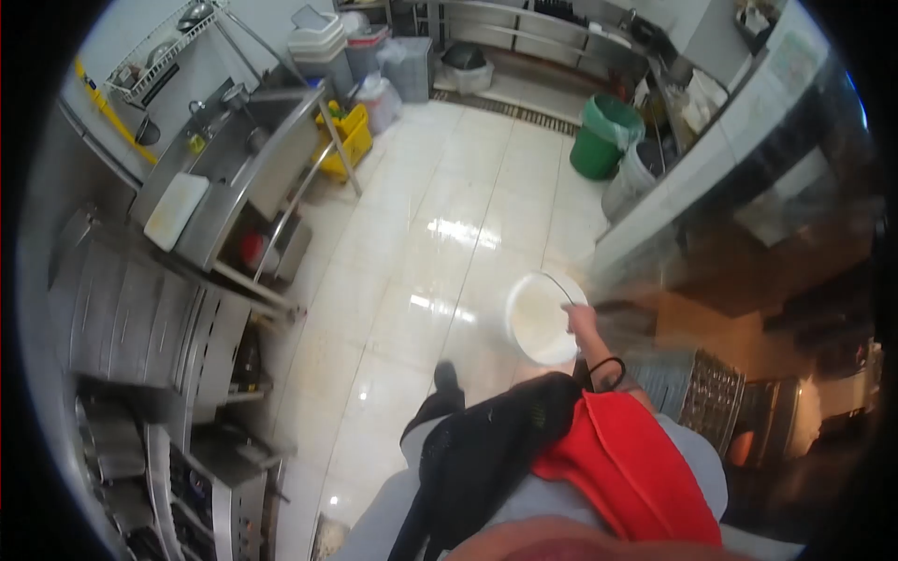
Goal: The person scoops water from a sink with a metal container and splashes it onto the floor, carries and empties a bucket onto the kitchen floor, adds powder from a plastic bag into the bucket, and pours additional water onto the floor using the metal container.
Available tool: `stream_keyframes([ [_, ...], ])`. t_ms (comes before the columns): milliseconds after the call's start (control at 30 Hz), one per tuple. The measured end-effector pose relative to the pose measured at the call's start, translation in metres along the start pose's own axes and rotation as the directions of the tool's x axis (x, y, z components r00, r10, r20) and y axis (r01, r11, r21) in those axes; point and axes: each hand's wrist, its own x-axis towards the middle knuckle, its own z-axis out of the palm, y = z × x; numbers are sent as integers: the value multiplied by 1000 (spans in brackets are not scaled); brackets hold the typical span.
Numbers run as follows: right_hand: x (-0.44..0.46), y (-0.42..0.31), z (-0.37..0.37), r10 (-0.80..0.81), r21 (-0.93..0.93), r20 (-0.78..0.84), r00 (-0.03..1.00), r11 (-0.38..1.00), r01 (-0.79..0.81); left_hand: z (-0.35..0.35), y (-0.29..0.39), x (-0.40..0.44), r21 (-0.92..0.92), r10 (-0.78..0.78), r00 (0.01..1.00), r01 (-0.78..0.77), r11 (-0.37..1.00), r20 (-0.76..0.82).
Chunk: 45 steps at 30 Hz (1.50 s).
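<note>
Pale tiles, slick with reflected light, make up the floor (pixel 374 271) of a working kitchen. Nearest, a red cloth (pixel 636 458) and a black cloth (pixel 500 435) lie across the person's front, below the grip, with a dark shoe (pixel 447 376) on the tiles to its lower left. Metal racks (pixel 716 393) stand to the lower right of the grip, and steel equipment (pixel 234 505) lines the far lower left. Beyond and to the left of the grip is a steel sink (pixel 238 154), a white board (pixel 177 211) lying at its near end and a yellow bin (pixel 348 140) just past it. Farther off, beyond and slightly right of the grip, stands a green bin (pixel 595 150) with a liner; a floor drain (pixel 505 109) runs before the steel counter (pixel 543 33) at the back.

The right hand (pixel 581 321), a dark band (pixel 610 367) at its wrist, is closed narrowly around the thin handle (pixel 559 286) of a white bucket (pixel 514 323). The bucket sits just left of the fist — its round mouth facing up, its inside pale. Whether its base touches the floor cannot be told. The left hand is out of view, its grip impossible to tell.
</note>
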Motion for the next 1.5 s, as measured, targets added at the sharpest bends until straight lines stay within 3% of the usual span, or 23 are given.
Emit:
stream_keyframes([
  [133, 51, -70, -22, -63, -27, -48, 997, 998, 62, -156, 109, 129, 188, 226, 959, -194, 963, -169],
  [200, 71, -118, -20, 58, 25, -129, 990, 998, -56, -266, 188, 185, 330, 353, 851, -229, 916, -388],
  [233, 107, -100, -14, -161, -58, -117, 980, 986, 155, -320, 230, 198, 292, 370, 771, -247, 924, -518],
  [267, 149, -77, -9, -372, -137, -99, 923, 924, 358, -405, 301, 156, -145, 215, 758, -377, 915, -615],
  [333, 161, -137, 18, -207, 28, -46, 977, 978, 209, -528, 409, 108, -144, 351, 488, -722, 677, -799],
  [367, 145, -191, 37, 18, 212, -43, 999, 977, -9, -573, 458, 67, -154, 383, 454, -782, 604, -805],
  [400, 181, -177, 46, 27, 203, -28, 999, 979, -20, -603, 498, 29, -159, 403, 412, -833, 530, -817],
  [433, 225, -158, 59, -519, -324, 29, 854, 803, 500, -623, 532, 6, -161, 414, 364, -879, 448, -834],
  [467, 257, -178, 70, -707, -518, 190, 681, 517, 681, -635, 561, 1, -156, 396, 351, -881, 446, -849],
  [500, 289, -199, 81, -830, -634, 335, 446, 152, 758, -638, 581, -4, -194, 415, 401, -868, 457, -817],
  [533, 291, -230, 100, -626, -390, 250, 739, 633, 668, -635, 595, -8, -228, 444, 456, -849, 477, -771],
  [567, 293, -272, 118, -412, -195, 291, 863, 858, 475, -623, 615, 0, -304, 486, 522, -835, 458, -701],
  [633, 299, -349, 151, -20, 7, 358, 933, 1000, 18, -601, 674, -2, -576, 613, 619, -759, 304, -492],
  [767, 334, -456, 204, -107, -108, 506, 856, 977, 185, -593, 816, 23, -757, 786, 579, -608, 240, -216],
  [833, 346, -506, 219, -219, -129, 584, 781, 926, 356, -614, 900, 48, -983, 755, 645, -184, 6, -116],
  [900, 366, -540, 224, -306, -126, 655, 691, 858, 499, -669, 969, 47, -978, 932, 356, 156, -136, -73],
  [933, 379, -552, 217, -395, -29, 594, 701, 860, 509, -685, 994, 62, -979, 935, 351, 167, -117, -52],
  [967, 401, -573, 207, -494, 66, 517, 699, 837, 543, -706, 1028, 85, -995, 882, 469, 54, -79, -45],
  [1033, 449, -563, 163, -371, -68, 316, 873, 909, 411, -736, 1088, 140, -999, 778, 626, -38, -32, -49],
  [1100, 519, -483, 85, -290, -517, 263, 920, 763, 388, -777, 1120, 194, -994, 698, 712, -107, -2, -78],
  [1200, 546, -410, 19, 130, -806, 164, 978, 589, 57, -826, 1160, 278, -963, 606, 775, -265, 54, -180],
  [1333, 581, -379, 23, 404, -834, 228, 886, 550, -36, -907, 1220, 353, -938, 329, 911, -311, 153, -248],
  [1500, 725, -431, 49, 373, -831, 433, 821, 517, 203, -991, 1256, 444, -925, 170, 938, -332, 185, -303],
])
